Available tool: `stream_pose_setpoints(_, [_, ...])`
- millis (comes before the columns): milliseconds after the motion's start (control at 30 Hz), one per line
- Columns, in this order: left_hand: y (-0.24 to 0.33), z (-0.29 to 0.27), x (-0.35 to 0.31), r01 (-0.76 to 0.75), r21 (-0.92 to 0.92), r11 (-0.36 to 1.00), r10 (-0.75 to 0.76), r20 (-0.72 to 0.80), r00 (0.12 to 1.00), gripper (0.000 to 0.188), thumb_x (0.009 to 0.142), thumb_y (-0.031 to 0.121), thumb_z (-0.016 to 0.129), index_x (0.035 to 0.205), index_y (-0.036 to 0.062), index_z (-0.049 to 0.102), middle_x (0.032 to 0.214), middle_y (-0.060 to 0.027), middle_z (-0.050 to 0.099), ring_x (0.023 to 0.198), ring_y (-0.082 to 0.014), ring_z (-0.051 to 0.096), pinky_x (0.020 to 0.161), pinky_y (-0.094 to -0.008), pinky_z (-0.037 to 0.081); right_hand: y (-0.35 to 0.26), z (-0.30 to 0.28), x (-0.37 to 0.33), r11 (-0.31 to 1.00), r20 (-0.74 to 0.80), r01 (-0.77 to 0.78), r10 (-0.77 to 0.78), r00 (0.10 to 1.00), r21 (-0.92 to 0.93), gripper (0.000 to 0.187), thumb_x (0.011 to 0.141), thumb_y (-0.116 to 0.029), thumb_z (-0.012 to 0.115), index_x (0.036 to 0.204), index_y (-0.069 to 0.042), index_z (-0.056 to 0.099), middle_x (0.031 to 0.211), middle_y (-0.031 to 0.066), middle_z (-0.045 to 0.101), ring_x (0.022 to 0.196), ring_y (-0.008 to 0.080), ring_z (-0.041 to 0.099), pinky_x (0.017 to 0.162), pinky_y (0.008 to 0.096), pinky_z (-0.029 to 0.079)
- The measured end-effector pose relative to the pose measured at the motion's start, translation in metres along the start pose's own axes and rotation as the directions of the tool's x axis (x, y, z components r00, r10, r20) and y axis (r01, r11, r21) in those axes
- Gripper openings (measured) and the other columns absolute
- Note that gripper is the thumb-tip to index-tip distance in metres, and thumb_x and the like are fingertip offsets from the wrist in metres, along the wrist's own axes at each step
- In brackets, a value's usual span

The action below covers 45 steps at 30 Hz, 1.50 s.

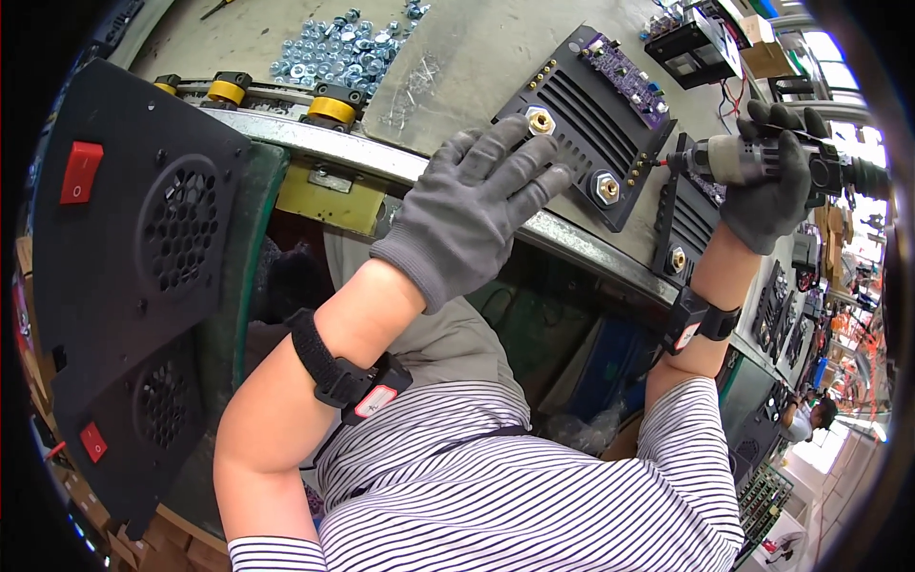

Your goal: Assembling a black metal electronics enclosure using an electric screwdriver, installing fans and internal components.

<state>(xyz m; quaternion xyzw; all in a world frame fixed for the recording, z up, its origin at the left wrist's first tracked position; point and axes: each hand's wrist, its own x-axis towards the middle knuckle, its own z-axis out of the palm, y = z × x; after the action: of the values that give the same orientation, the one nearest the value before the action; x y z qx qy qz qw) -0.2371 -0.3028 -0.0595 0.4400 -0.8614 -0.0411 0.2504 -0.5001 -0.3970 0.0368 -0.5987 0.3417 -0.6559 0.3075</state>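
Striped shirt (534,477) is seen nearest; beyond, the left hand (467,205) is spread over the panel (593,133) on the desk (477,43), fingers (540,192) extended. By the right hand (767,195) a driver (729,160) is gripped, its bit (664,162) beside the panel's edge. Board (624,76) and terminals (606,188) are already seated; fastening seems unfinished.

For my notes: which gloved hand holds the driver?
The right hand grips the driver; the left hand holds no tool, lying open at the slotted plate.

The head-worn fisheye camera looks steeply down over the striped shirt (515,505). It faces both hands (465,205) and the table (481,43) from close above.
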Motion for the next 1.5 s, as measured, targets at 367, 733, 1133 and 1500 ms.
stream_pose_setpoints(367, [0.0, 0.001, 0.0, 0.007, -0.016, 1.0, -0.008, -0.032, 0.999, 0.065, 0.067, 0.017, 0.065, 0.13, 0.0189, 0.048, 0.135, -0.0068, 0.043, 0.129, -0.0267, 0.035, 0.103, -0.0438, 0.03, 0.013, -0.003, 0.016, 0.978, 0.236, 0.002, -0.052, 0.97, 0.208, 0.048, 0.08, -0.009, 0.053, 0.124, 0.006, 0.04, 0.1, 0.0192, 0.06, 0.088, 0.0301, 0.063, 0.072, 0.0369, 0.055])
stream_pose_setpoints(733, [0.003, -0.007, 0.0, 0.023, -0.011, 1.0, -0.023, -0.027, 0.999, 0.064, 0.067, 0.017, 0.065, 0.129, 0.017, 0.048, 0.134, -0.0075, 0.043, 0.129, -0.0283, 0.035, 0.103, -0.0445, 0.031, 0.004, 0.015, 0.011, 1.0, 0.23, 0.017, -0.021, 0.973, 0.021, 0.052, 0.081, -0.009, 0.05, 0.128, 0.006, 0.035, 0.103, 0.0199, 0.058, 0.096, 0.0321, 0.061, 0.078, 0.0379, 0.054])
stream_pose_setpoints(1133, [0.015, -0.117, -0.116, 0.332, -0.208, 0.92, -0.32, 0.087, 0.943, 0.033, 0.069, 0.007, 0.06, 0.102, 0.0033, 0.061, 0.106, -0.0145, 0.058, 0.098, -0.0324, 0.057, 0.085, -0.0406, 0.046, -0.072, 0.041, -0.041, 0.804, 0.353, -0.247, 0.049, 0.934, 0.541, 0.054, 0.076, -0.017, 0.059, 0.124, -0.006, 0.037, 0.092, 0.0102, 0.047, 0.08, 0.0219, 0.046, 0.059, 0.0292, 0.047])
stream_pose_setpoints(1500, [0.065, -0.196, -0.276, 0.763, -0.147, 0.63, -0.77, 0.014, 0.638, 0.027, 0.085, 0.03, 0.057, 0.084, 0.0036, 0.063, 0.09, -0.0134, 0.063, 0.084, -0.0307, 0.06, 0.075, -0.0365, 0.048, -0.038, 0.178, -0.124, 0.826, 0.418, -0.379, 0.197, 0.887, 0.417, 0.042, 0.072, 0.007, 0.063, 0.113, 0.002, 0.052, 0.098, 0.0093, 0.061, 0.087, 0.0152, 0.061, 0.072, 0.0281, 0.052])
